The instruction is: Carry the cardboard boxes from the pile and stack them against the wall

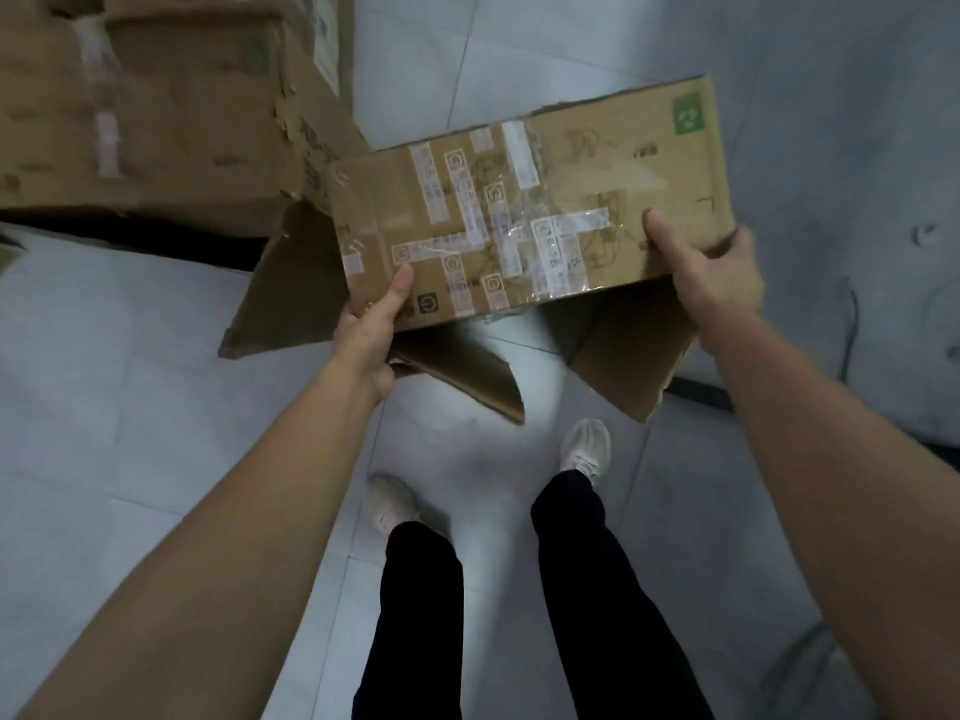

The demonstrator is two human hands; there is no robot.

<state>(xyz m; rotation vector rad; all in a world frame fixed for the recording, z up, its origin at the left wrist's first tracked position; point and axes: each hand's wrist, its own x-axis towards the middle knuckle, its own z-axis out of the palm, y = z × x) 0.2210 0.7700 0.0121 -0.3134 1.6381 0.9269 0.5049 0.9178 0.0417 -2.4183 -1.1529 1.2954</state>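
As I look down through the head camera, I have one cardboard box (530, 210) held out in front of me, clear of the tiled floor (130, 381) and above my shoes (584, 452). It sits just to the right of the pile (156, 122) of other boxes at my upper left. My left hand (371, 335) pinches the near left corner, thumb flat on the top face and fingers tucked underneath, where I cannot see them. My right hand (711, 272) grips the near right end, thumb pressed on top and fingers curled round the edge.

I judge the box to be light and probably empty. Its flaps (634, 356) hang loose and torn below it, so that side is open and nothing could be resting inside. Because of that the shell will likely be floppy rather than stiff, and it may skew or fold if I squeeze only one corner. The glossy tape (498, 226) crossing the top face looks slick, so bare cardboard is the better place for my thumbs. Holding it at two opposite ends, as I do now, should keep it square. The dangling flaps could snag on the pile or catch my feet, so I would fold them in or carry the box high. I cannot say for certain where the wall is from here.
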